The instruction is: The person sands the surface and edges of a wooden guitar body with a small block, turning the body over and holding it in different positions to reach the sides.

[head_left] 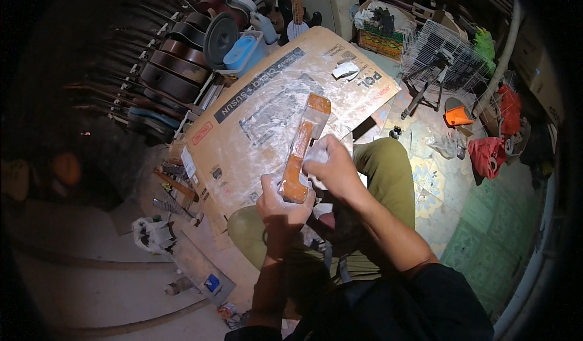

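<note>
A glossy orange-brown wooden piece [297, 159], long with wider blocky ends, is tilted upward over my lap. My left hand [280, 202], dusted white, is wrapped round its near end. Against the piece's right side, about midway along, sits my right hand [333, 166] with its fingers curled in. Something pale and greyish shows at those fingers, too blurred to name. Beneath both hands lies a large flat cardboard sheet [234, 153] streaked with white dust. A folded whitish scrap [346, 70] rests on its far part.
Several guitars [176, 68] stand racked at the far left, beside a blue tub [240, 52]. At the right are a wire cage [446, 43], a black tripod [434, 77], an orange scoop-like thing [458, 116] and red bags [487, 157]. A long flat board [197, 265] lies at lower left.
</note>
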{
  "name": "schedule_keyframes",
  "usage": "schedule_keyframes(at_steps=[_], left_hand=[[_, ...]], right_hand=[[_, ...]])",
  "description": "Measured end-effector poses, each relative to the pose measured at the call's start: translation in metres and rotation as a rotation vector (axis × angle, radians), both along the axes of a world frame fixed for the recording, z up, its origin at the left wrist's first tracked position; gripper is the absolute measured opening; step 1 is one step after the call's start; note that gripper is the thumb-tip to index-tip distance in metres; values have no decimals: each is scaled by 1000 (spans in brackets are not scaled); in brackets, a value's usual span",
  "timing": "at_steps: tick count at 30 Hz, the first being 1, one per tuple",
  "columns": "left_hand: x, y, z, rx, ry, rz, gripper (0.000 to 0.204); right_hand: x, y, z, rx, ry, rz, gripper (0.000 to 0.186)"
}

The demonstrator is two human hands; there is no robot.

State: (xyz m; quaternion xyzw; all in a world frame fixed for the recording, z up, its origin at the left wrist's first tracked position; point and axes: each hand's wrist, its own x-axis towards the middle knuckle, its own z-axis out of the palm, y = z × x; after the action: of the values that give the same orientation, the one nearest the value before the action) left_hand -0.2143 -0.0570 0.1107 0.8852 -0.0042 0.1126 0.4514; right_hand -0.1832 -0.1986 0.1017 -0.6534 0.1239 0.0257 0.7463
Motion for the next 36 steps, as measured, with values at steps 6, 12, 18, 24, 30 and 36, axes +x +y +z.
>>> schedule_keyframes(at_steps=[6, 12, 18, 24, 30, 36], left_hand=[[1, -2, 0, 0, 66, 28, 55], [0, -6, 3, 21, 70, 19, 55], [0, -6, -1, 13, 75, 24, 53], [-2, -6, -2, 5, -33, -12, 49], [-4, -6, 6, -27, -43, -45, 46], [-3, -6, 4, -11, -70, -54, 46]], right_hand=[[-1, 0, 1, -156, -31, 39, 27], [12, -7, -11, -156, -105, -72, 30], [5, -7, 2, -117, -29, -18, 30], [11, -8, -3, -131, -104, -75, 29], [6, -7, -5, -158, -124, -41, 33], [1, -11, 2, -124, 0, 74, 30]])
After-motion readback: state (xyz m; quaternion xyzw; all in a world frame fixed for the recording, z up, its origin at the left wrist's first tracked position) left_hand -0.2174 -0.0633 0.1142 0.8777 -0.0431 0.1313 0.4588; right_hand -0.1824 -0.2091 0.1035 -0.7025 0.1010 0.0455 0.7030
